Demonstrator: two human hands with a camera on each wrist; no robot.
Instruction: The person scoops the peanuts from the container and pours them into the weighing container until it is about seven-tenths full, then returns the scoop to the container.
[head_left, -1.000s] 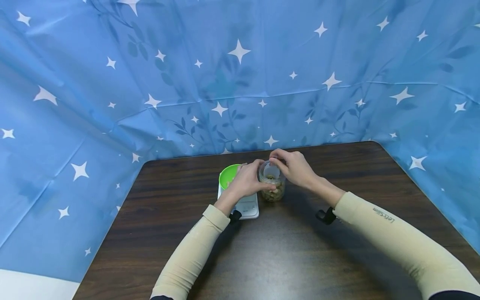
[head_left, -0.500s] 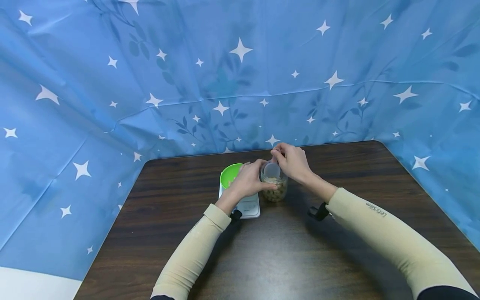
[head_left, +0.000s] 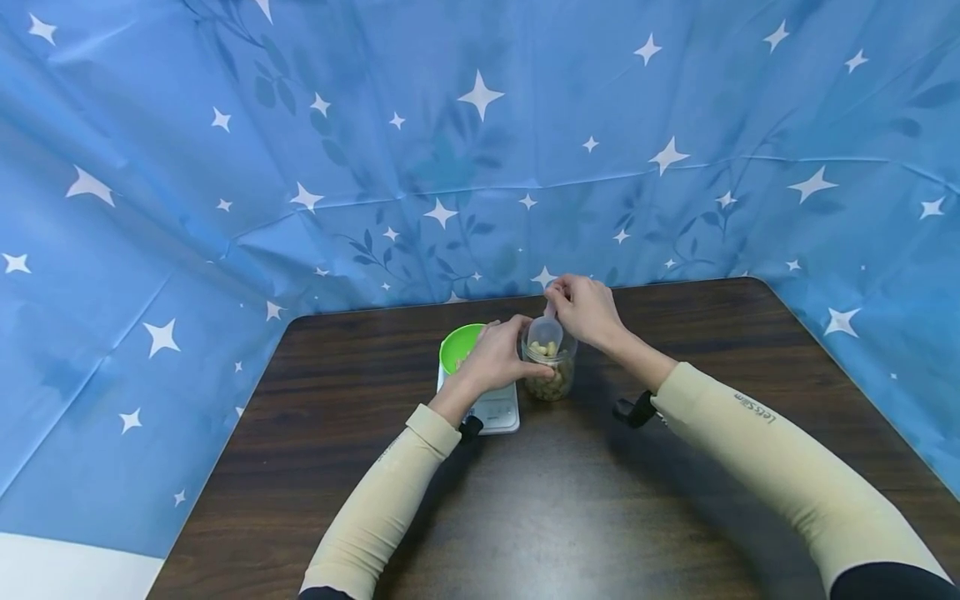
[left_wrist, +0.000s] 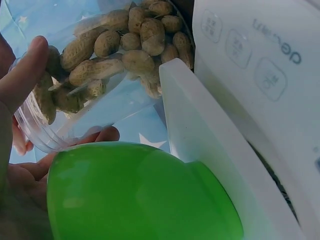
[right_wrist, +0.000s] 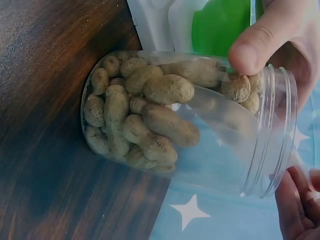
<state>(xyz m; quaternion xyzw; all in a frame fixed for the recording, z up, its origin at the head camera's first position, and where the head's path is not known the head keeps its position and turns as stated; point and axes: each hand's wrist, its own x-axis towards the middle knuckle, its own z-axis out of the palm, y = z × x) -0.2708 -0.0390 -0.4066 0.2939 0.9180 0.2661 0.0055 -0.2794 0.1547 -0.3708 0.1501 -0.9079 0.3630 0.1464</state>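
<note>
A clear plastic jar (head_left: 553, 382) of peanuts in their shells stands on the dark wooden table (head_left: 570, 500). My left hand (head_left: 501, 354) grips its left side, and the thumb (right_wrist: 265, 40) lies over the jar wall (right_wrist: 185, 120) near the rim. My right hand (head_left: 587, 310) pinches the handle of a small clear scoop (head_left: 545, 337), which holds a few peanuts just above the jar's mouth. In the left wrist view the jar (left_wrist: 110, 55) is about half full, with my left thumb (left_wrist: 22, 75) on it.
A green bowl (head_left: 457, 346) sits on a white kitchen scale (head_left: 495, 412) just left of the jar; the bowl (left_wrist: 140, 195) and scale (left_wrist: 260, 75) fill the left wrist view. A blue starred cloth (head_left: 480, 150) walls the table's back and sides.
My right hand has lifted the scoop up out of the jar and slightly toward the back; it now carries a few peanuts. The left hand and jar have kept still.
</note>
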